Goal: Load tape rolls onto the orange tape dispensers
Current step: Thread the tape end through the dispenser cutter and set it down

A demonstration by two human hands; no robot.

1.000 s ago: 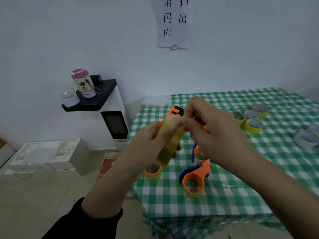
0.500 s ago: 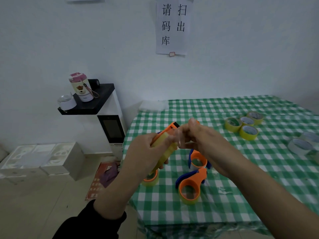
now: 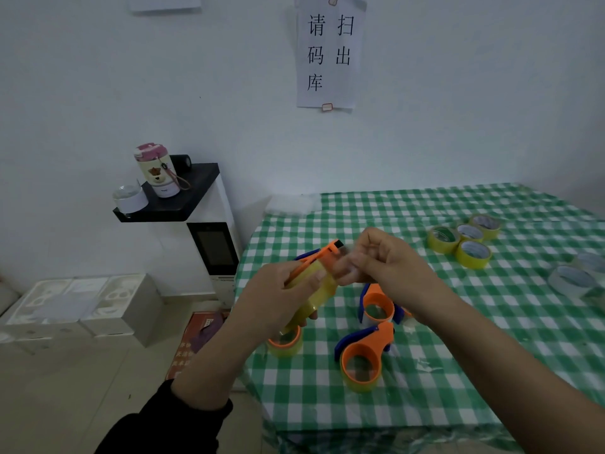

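— Tape roll (image 3: 322, 290), the yellow one: where?
— Centre of the frame, raised over the left part of the surface (image 3: 491, 322), sitting on an orange tape dispenser (image 3: 322, 253). Only one yellow flank visible; the rest covered by the palm.
— Held how?
— Wrapped by the left grip (image 3: 281, 296), fingers curled round roll and dispenser together, thumb laid across the yellow band. Blue part of the dispenser barely peeking out behind the knuckles.
— And the right grip (image 3: 389, 263)?
— Closed to a pinch, fingertips together just beside the dispenser's black-tipped head. Pinching what looks like a pale tape end (image 3: 347, 257); too blurred to make out well.
— Anything lying below?
— Loaded dispenser (image 3: 361, 362) at lower centre, flat on the cloth, yellow roll round its orange ring. Second dispenser (image 3: 376, 306) just behind it, partly hidden by the right wrist. Orange-ringed roll (image 3: 284, 344) half covered by the left wrist; impossible to tell whether a handle is attached.
— Further off?
— Four yellow rolls (image 3: 465, 239) clustered at upper right of the cloth, touching. Pale rolls (image 3: 571, 280) at the right edge, cut off by the frame.
— Off the surface?
— Black sleeve (image 3: 163, 424) at bottom left, cropped. Paper sign (image 3: 329, 54) on the wall at upper centre, top cut off.
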